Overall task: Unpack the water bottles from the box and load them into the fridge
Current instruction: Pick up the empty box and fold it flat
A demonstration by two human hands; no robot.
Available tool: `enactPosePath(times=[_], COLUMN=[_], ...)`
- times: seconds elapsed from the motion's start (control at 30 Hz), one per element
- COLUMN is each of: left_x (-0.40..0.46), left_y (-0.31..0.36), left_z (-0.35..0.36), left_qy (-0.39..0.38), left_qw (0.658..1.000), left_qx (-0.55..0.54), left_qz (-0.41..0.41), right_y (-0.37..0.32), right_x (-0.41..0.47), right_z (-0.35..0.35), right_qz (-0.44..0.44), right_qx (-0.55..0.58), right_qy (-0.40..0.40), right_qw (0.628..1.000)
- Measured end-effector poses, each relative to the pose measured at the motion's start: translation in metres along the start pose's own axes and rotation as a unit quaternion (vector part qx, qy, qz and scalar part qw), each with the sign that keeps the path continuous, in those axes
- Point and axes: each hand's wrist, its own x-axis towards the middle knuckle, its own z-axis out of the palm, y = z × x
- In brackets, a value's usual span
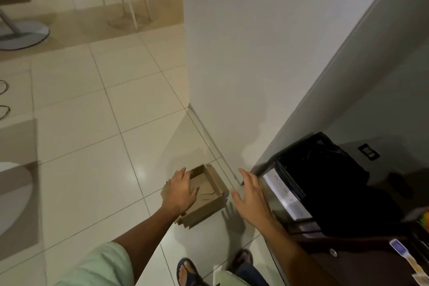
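Brown cardboard box point(204, 195) sits on the pale tiled floor point(92, 146), near the base of the white wall point(255, 53) and just left of a dark bin with a black liner point(325, 181). I note its top is open and the visible interior appears empty; no water bottles can be seen in it or anywhere else in view, and I cannot identify a fridge with certainty.

My left hand point(183, 190) is spread with fingers extended, lying over the box's near-left rim; it has not closed on anything, and whether it presses the cardboard I cannot tell. My right hand point(251, 193) hovers beside the box's right side, palm turned inward, fingers spread, holding nothing.

Judgement: the unpacking looks complete or nearly so, and the step in hand is taking hold of the box from both sides. To do it well I would bring the right palm in against the right wall to match the left, grip low on the walls rather than the loose flaps at the near corner, and lift level. The bin is close on the right; I would keep that elbow tucked to avoid knocking it.
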Motion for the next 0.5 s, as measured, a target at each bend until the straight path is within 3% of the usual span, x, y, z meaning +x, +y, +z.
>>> enactPosePath(times=[0.3, 0.5], left_x=[0.033, 0.062], left_y=[-0.019, -0.022], left_z=[0.022, 0.031], left_qy=[-0.015, -0.011], left_qw=[0.996, 0.988], left_qx=[-0.026, -0.026], left_qz=[-0.086, -0.150], right_y=[0.023, 0.036], right_x=[0.074, 0.126], right_z=[0.026, 0.032], right_qz=[0.069, 0.080], right_qx=[0.056, 0.034], right_qy=[-0.115, -0.189], right_qw=[0.989, 0.978])
